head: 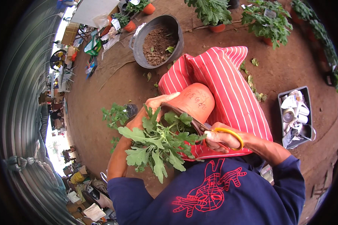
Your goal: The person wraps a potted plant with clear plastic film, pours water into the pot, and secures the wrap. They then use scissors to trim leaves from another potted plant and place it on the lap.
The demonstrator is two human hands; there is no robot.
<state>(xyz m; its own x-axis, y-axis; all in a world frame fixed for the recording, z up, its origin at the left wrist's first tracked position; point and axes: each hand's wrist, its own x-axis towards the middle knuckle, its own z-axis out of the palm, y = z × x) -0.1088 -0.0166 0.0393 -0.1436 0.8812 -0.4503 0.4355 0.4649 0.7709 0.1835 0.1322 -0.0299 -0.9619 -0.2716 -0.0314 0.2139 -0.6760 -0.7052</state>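
An orange plant pot (195,99) with writing on its side lies tipped over on a red cushion-like cloth (236,87) with white stripes, its brown rim toward me. A leafy green plant (157,140) spills out of it to the lower left. My left hand (155,105) grips the pot's rim and side from the left, with some fingers hidden behind leaves. In my right hand (221,140) is a pair of scissors with yellow handles (235,136), held against the rim at the right. The scissors' blades are mostly hidden by the hand and rim.
Ahead stands a black tub (157,42) holding soil. Potted plants (267,24) line the far right. A grey bin (295,118) of cans and paper sits at the right. Another small plant (114,115) is at the left. Fallen leaves (255,62) lie on the earthen floor.
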